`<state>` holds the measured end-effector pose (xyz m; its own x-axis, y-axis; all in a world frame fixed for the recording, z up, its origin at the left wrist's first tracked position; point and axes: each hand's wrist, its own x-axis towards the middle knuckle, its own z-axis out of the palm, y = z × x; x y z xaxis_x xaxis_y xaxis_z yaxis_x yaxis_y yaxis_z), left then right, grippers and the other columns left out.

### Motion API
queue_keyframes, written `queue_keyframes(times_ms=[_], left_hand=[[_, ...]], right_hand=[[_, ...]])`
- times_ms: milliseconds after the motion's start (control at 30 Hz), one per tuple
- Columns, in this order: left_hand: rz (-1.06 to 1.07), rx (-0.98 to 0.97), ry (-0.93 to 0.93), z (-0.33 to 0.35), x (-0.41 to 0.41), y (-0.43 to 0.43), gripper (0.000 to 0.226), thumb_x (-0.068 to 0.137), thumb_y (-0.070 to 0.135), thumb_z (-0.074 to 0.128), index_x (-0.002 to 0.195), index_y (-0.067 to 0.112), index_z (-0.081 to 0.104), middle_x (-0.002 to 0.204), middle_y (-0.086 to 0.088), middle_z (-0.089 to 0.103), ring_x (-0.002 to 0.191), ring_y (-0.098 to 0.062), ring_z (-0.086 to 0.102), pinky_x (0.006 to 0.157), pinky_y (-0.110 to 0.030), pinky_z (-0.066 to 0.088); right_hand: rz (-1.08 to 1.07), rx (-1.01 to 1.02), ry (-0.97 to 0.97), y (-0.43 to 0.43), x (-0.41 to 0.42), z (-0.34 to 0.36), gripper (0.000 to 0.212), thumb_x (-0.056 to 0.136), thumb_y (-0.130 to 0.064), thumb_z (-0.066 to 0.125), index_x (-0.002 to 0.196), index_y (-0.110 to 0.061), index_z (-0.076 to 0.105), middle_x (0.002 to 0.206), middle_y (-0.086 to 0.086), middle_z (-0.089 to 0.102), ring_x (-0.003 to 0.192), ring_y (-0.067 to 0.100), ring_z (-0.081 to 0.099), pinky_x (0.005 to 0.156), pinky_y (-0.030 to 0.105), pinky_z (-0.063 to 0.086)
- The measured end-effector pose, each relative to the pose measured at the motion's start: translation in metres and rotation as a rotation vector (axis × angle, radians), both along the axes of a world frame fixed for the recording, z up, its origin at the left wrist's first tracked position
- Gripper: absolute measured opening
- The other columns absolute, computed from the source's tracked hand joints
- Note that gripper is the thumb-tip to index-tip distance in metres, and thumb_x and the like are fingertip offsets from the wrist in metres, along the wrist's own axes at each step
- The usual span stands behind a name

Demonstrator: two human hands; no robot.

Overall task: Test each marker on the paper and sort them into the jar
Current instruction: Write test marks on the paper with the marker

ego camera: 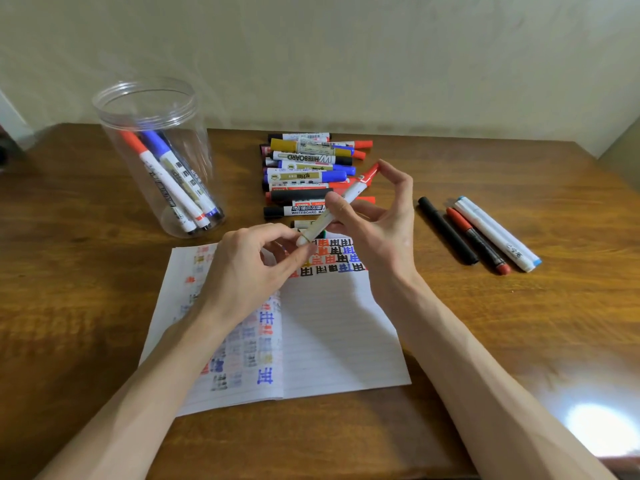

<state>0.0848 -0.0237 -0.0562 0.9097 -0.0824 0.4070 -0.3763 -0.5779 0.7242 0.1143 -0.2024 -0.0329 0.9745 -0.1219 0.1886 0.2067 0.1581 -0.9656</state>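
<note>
A white marker with a red cap (349, 194) hangs slanted above the top of the lined paper (329, 327). My right hand (377, 223) holds its barrel between thumb and fingers, with a fingertip on the red cap. My left hand (249, 265) pinches the marker's lower end. The paper carries rows of red, blue and black test marks. A clear plastic jar (152, 147) stands at the back left with several markers leaning inside. A pile of markers (308, 171) lies behind the paper.
Three markers lie side by side to the right: black (446, 230), red (478, 242) and a white one with blue ends (498, 235). The brown wooden table (86, 306) ends at a pale wall behind. A bright light reflection glares at the front right.
</note>
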Motion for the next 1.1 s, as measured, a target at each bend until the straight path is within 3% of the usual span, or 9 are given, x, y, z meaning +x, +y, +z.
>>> queue_keyframes(times_ms=[367,567,867,1033,1100], left_hand=[[0.008,0.037,-0.041,-0.001,-0.002,0.001,0.025,0.09,0.041,0.07,0.103,0.021,0.079,0.09,0.017,0.074,0.078,-0.012,0.069,0.058,-0.035,0.057],[0.041,0.053,-0.071,-0.002,-0.001,0.001,0.019,0.093,0.035,0.073,0.103,0.021,0.078,0.089,0.016,0.074,0.083,-0.002,0.069,0.06,-0.02,0.056],[0.028,0.085,-0.094,-0.002,-0.003,0.003,0.039,0.092,0.05,0.063,0.109,0.019,0.078,0.098,0.015,0.074,0.086,0.0,0.069,0.061,-0.021,0.058],[0.048,0.034,-0.104,0.0,-0.002,0.001,0.022,0.095,0.037,0.072,0.107,0.019,0.078,0.094,0.014,0.074,0.085,-0.005,0.069,0.062,-0.024,0.057],[0.071,0.029,-0.103,0.001,-0.002,0.003,0.023,0.094,0.038,0.072,0.107,0.02,0.078,0.096,0.013,0.075,0.086,-0.005,0.07,0.064,-0.021,0.058]], right_hand=[[-0.004,0.02,0.024,-0.002,-0.005,0.004,0.072,0.084,-0.009,0.088,0.136,-0.021,0.039,0.102,0.024,0.076,0.086,0.032,0.08,0.071,0.039,0.064],[-0.098,0.047,0.009,0.002,-0.011,0.005,0.071,0.086,-0.009,0.087,0.136,-0.017,0.038,0.093,0.023,0.077,0.077,0.031,0.079,0.07,0.034,0.063],[-0.088,0.041,0.015,0.002,-0.014,0.001,0.054,0.088,-0.013,0.086,0.121,-0.005,0.044,0.109,0.027,0.073,0.087,0.031,0.08,0.067,0.037,0.065],[-0.063,0.042,0.123,0.005,-0.014,-0.001,0.07,0.088,-0.026,0.085,0.145,-0.022,0.043,0.113,0.017,0.076,0.086,0.025,0.08,0.084,0.037,0.065],[0.022,0.033,0.173,0.005,-0.014,0.002,0.061,0.092,-0.032,0.081,0.144,-0.018,0.053,0.11,0.012,0.079,0.087,0.024,0.08,0.09,0.04,0.064]])
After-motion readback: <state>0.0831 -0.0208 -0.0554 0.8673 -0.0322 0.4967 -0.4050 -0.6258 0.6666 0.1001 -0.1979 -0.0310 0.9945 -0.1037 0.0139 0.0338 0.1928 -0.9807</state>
